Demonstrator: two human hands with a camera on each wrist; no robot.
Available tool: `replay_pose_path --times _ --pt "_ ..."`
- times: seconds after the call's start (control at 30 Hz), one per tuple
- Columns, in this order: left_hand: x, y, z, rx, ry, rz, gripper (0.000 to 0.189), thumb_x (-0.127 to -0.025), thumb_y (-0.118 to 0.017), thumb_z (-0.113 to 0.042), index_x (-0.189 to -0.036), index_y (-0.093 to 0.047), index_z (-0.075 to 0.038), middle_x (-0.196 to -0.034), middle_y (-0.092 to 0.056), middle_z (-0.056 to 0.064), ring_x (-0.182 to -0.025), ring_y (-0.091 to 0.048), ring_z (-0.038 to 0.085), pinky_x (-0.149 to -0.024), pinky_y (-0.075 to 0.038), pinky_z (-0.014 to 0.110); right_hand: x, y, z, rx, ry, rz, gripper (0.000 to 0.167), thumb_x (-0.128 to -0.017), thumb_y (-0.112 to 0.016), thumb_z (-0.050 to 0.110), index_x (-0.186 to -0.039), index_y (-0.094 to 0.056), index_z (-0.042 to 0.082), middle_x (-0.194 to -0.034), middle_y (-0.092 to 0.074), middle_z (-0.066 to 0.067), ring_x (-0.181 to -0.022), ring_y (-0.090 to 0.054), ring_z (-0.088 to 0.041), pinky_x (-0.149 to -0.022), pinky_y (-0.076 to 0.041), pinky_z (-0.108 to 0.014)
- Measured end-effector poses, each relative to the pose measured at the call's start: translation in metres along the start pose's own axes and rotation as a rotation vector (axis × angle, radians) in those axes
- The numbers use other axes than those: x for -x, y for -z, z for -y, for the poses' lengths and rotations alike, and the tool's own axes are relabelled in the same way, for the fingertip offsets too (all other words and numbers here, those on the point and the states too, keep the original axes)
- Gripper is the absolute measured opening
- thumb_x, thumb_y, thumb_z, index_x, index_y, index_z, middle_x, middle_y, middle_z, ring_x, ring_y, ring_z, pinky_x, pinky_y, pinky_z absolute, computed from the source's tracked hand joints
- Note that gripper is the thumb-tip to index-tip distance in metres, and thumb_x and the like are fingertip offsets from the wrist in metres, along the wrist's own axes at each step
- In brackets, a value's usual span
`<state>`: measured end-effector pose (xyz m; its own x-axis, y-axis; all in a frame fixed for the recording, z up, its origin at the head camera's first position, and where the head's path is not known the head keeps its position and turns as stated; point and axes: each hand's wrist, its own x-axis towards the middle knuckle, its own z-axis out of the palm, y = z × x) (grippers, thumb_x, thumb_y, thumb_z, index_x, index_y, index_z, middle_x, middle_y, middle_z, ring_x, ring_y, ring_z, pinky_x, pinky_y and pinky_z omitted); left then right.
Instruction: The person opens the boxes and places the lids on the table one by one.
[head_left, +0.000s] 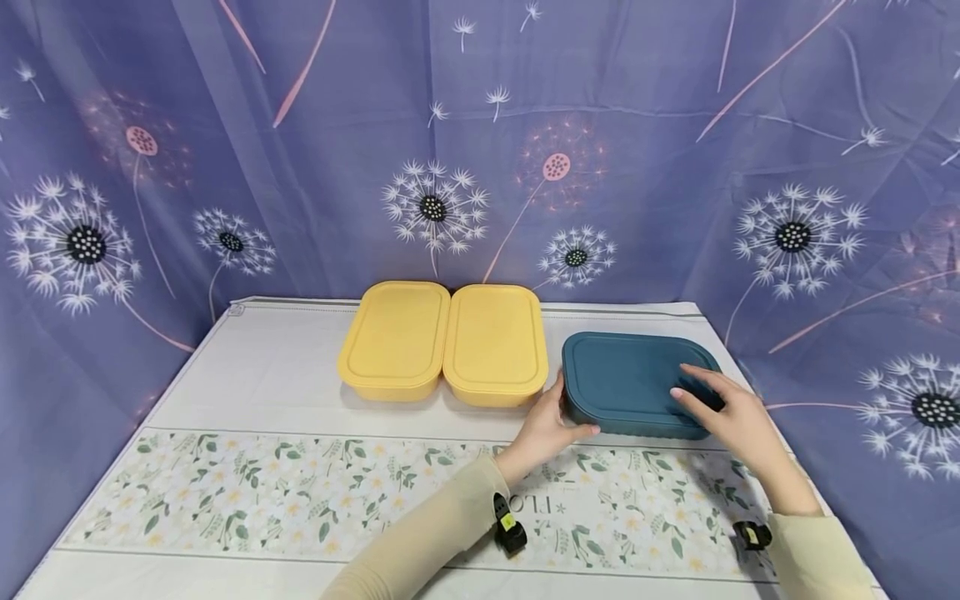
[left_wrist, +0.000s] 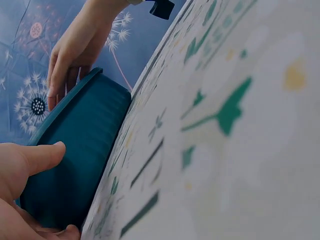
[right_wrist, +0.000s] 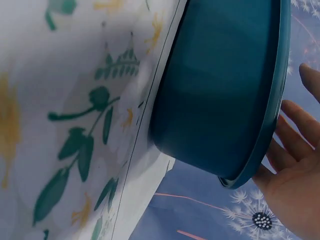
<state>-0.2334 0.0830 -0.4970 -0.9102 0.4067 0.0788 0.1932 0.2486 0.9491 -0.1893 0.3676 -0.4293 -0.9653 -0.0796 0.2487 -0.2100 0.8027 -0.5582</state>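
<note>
A dark teal food container with its lid on [head_left: 630,375] lies flat on the right part of the table. My left hand [head_left: 542,435] holds its left front corner. In the left wrist view the thumb [left_wrist: 45,156] lies along the container's wall, and other fingertips curl low at its end. Over the right end of the lid is my right hand [head_left: 738,425], its fingers spread. The right wrist view shows that hand [right_wrist: 300,175] beside the lid's rim, with the thumb or index finger raised off it; whether the other fingertips press the lid is hard to tell.
Two yellow lidded containers [head_left: 397,333] [head_left: 497,342] stand side by side left of the teal one, near the table's back edge. A floral strip [head_left: 300,492] runs across the white tabletop [head_left: 247,375]. Purple dandelion curtains [head_left: 322,167] enclose the back and sides.
</note>
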Motion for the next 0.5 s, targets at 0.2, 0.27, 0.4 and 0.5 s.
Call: replay_pose_path --times 0.2,0.27,0.4,0.5 --pt "0.001 0.000 0.002 -0.002 -0.016 0.002 0.103 -0.089 -0.081 -0.024 -0.163 -0.011 -0.015 -0.160 -0.034 0.006 -0.139 -0.043 0.021 -0.108 -0.044 0.036 0.002 -0.005 0.004 0.024 0.029 0.004 0.062 -0.098 -0.068 0.039 -0.148 -0.051 0.007 -0.147 -0.047 -0.028 -0.130 -0.043 -0.054 -0.091 -0.040 -0.070" --pt "0.001 0.000 0.002 -0.018 -0.015 -0.008 0.101 -0.089 -0.081 -0.025 -0.163 -0.014 -0.014 -0.158 -0.038 0.006 -0.135 -0.046 0.020 -0.105 -0.046 0.035 0.002 -0.006 0.005 0.030 0.036 0.005 0.062 -0.098 -0.068 0.039 -0.148 -0.051 0.007 -0.147 -0.047 -0.027 -0.130 -0.043 -0.054 -0.092 -0.040 -0.071" --pt "-0.001 0.000 0.003 -0.025 -0.003 -0.020 0.099 -0.088 -0.082 -0.027 -0.162 -0.018 -0.015 -0.155 -0.042 0.004 -0.131 -0.048 0.018 -0.103 -0.047 0.033 0.002 -0.007 0.009 0.049 0.058 0.016 0.064 -0.096 -0.070 0.039 -0.149 -0.050 0.008 -0.147 -0.047 -0.027 -0.129 -0.042 -0.055 -0.092 -0.039 -0.072" --pt "0.000 0.000 0.005 -0.018 0.006 -0.019 0.098 -0.088 -0.082 -0.028 -0.162 -0.019 -0.015 -0.156 -0.041 0.004 -0.132 -0.047 0.018 -0.104 -0.047 0.033 0.002 -0.009 0.011 0.059 0.079 0.024 0.064 -0.096 -0.071 0.039 -0.148 -0.051 0.008 -0.147 -0.046 -0.029 -0.129 -0.043 -0.055 -0.091 -0.040 -0.072"
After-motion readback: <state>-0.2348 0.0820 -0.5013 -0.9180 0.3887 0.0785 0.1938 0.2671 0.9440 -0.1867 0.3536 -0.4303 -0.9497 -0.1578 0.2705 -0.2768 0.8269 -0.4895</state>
